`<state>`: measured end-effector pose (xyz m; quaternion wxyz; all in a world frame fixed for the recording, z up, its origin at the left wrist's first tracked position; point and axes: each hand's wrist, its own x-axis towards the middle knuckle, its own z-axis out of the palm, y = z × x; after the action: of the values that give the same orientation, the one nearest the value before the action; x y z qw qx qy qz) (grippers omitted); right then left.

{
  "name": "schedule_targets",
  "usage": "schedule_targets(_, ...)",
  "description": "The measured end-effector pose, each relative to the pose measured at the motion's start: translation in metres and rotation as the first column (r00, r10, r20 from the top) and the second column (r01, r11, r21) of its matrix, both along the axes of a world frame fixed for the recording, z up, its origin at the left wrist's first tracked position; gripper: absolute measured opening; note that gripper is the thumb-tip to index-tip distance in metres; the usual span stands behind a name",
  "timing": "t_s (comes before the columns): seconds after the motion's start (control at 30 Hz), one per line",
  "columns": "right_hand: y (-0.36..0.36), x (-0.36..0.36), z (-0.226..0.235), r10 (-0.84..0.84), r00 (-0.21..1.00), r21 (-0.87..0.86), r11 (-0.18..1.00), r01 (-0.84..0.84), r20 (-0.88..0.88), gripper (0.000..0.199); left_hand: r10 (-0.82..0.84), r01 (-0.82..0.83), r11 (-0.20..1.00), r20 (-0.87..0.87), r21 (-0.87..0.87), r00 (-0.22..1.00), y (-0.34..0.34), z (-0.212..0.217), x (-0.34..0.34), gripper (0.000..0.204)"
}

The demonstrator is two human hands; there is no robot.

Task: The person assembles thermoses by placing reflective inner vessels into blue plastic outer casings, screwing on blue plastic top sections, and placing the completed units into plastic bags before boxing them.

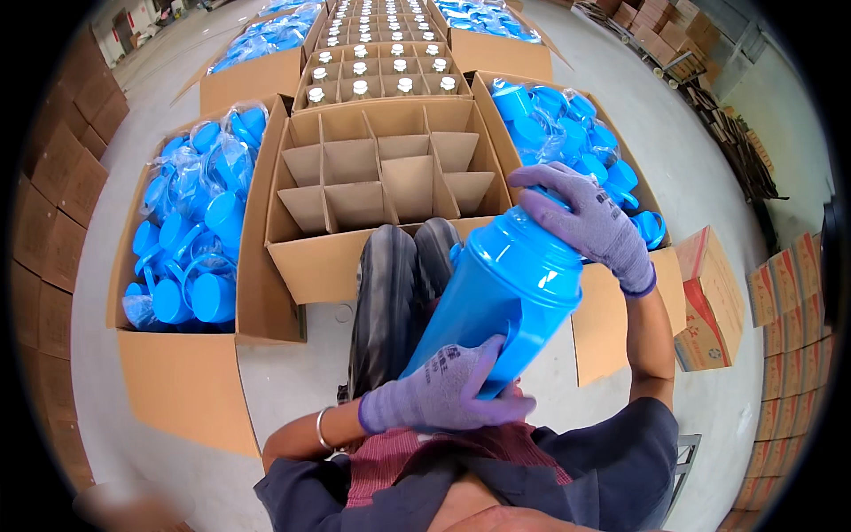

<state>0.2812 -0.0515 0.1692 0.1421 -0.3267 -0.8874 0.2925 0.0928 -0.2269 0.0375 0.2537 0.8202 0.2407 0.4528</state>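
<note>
A tall blue plastic jug (505, 293) with a lid and a side handle is tilted in front of me. My left hand (443, 395), in a purple-grey glove, grips its base. The gloved right hand (589, 222) closes over the lid at its top. Just beyond the jug stands an open cardboard box (301, 257) with cardboard dividers, its compartments bare. My dark shoes (403, 275) rest against that box's front wall.
A box of blue plastic parts in clear bags (191, 230) stands to the left, another (567, 129) to the right. Farther back is a divided box holding several white-capped glass vessels (377, 75). Stacked cartons (53, 204) line the left edge; more cartons (784, 301) at right.
</note>
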Motion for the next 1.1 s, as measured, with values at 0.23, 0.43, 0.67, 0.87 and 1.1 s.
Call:
schedule_targets(0.23,0.017,-0.003,-0.013,0.263,0.894,-0.278,0.885,-0.373,-0.363,0.077,0.015,0.154,0.826,0.293,-0.543,0.956,-0.009,-0.018,-0.085,0.038)
schedule_targets(0.43,0.026,-0.01,-0.011,0.356,0.874,-0.334,0.822,-0.461,-0.33,0.098,0.606,-0.587,0.789,-0.071,0.179,0.792,0.028,0.002,-0.127,0.062)
schedule_targets(0.67,0.014,-0.018,-0.028,0.31,0.889,-0.08,0.931,-0.355,-0.336,0.065,0.406,-0.026,0.757,-0.44,0.653,0.801,0.044,0.054,-0.091,0.043)
schedule_targets(0.87,-0.008,-0.047,-0.029,0.229,0.927,-0.039,0.967,-0.252,-0.296,0.046,0.309,0.331,0.703,-0.69,0.629,0.654,0.038,0.091,0.009,0.026)
schedule_targets(1.1,0.0,-0.07,-0.03,0.355,0.852,0.1,0.934,-0.344,-0.384,0.043,0.075,0.323,0.885,-0.786,0.336,0.613,0.061,0.087,0.009,0.024)
